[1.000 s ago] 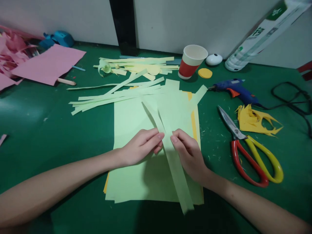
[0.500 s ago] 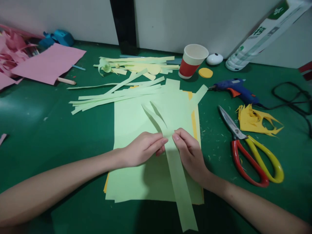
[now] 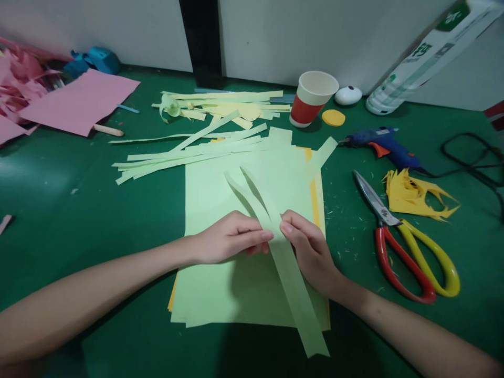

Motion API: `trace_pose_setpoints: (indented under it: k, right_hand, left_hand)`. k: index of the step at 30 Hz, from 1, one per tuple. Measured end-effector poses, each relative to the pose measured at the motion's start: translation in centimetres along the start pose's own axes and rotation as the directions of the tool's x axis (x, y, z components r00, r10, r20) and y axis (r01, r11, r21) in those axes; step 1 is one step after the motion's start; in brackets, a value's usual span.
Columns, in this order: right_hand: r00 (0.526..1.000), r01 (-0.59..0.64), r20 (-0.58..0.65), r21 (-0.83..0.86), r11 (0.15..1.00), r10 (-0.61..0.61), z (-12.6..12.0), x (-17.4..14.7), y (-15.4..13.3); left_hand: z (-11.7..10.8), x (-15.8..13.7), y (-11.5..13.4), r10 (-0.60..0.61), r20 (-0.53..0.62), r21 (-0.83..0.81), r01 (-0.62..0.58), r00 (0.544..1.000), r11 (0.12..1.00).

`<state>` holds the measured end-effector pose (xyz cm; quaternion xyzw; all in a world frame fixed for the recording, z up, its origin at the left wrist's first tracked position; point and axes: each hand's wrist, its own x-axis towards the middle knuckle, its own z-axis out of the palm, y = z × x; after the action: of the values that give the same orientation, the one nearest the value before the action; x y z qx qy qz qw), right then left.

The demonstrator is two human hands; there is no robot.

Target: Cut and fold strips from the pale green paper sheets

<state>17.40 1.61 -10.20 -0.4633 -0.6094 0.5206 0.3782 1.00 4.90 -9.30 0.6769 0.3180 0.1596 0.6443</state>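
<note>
A long light-green paper strip slants across the middle of the view, its upper end split lengthwise into two curling halves. My left hand pinches its left edge just below the split, thumb on top. On the opposite edge, my right hand is closed with thumb and forefinger gripping the strip. Both hands hover over a stack of light-green paper sheets, with orange sheets showing at its edges. The lower end of the strip hangs past the near edge of the stack.
Scissors with red and yellow handles lie right, near torn yellow paper and a blue glue gun. Behind are a paper cup, a yellow disc and cut green strips. Pink paper lies left.
The split in the strip has grown longer, its two halves further apart. The strip's lower end has shifted up and right, and my hands have moved slightly along it.
</note>
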Motion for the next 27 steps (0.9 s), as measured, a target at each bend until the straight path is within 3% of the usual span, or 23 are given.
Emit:
trace_pose_setpoints:
  k: [18,27]
  right_hand:
    - [0.997,-0.041,-0.063,0.034,0.999,0.043,0.06,0.29,0.13]
    - [0.988,-0.033,-0.154,-0.017,0.999,0.030,0.29,0.23,0.13]
  left_hand:
    - [0.39,-0.10,-0.14,0.028,-0.117,0.065,-0.020,0.993,0.998]
    - [0.39,-0.06,-0.15,0.018,-0.140,0.089,-0.005,0.990,0.996]
